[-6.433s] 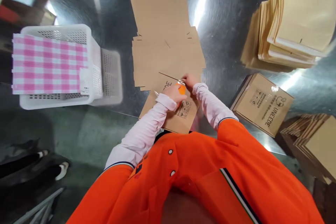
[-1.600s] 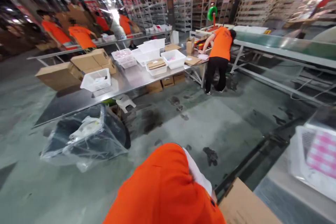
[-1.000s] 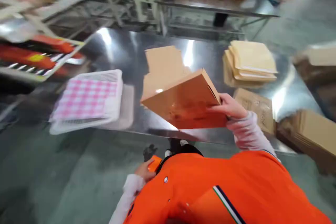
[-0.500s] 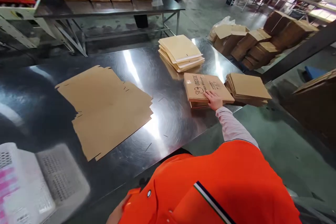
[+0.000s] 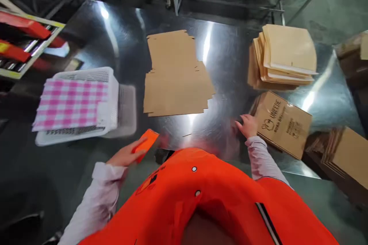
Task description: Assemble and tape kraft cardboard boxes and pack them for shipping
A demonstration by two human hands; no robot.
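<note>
My left hand (image 5: 126,155) is closed around a bright orange, flat rectangular object (image 5: 147,143) at the table's near edge; its kind is unclear. My right hand (image 5: 247,125) has its fingers apart and holds nothing, just left of a printed cardboard box (image 5: 282,124). Whether the hand touches the box's side I cannot tell. Between the two hands, farther back, an unfolded cardboard sheet (image 5: 176,76) with slotted edges lies flat on the shiny metal table (image 5: 227,55).
A white plastic basket (image 5: 112,101) with a pink checked cloth (image 5: 71,103) stands at left. Behind the printed box rises a stack of tan sheets (image 5: 290,48). Folded cardboard (image 5: 349,153) is piled at far right. A rack with red items (image 5: 24,25) borders the left.
My view has swung left and down. My right hand has come off the top of the printed box to its left side. My left hand has come up into view with the orange object.
</note>
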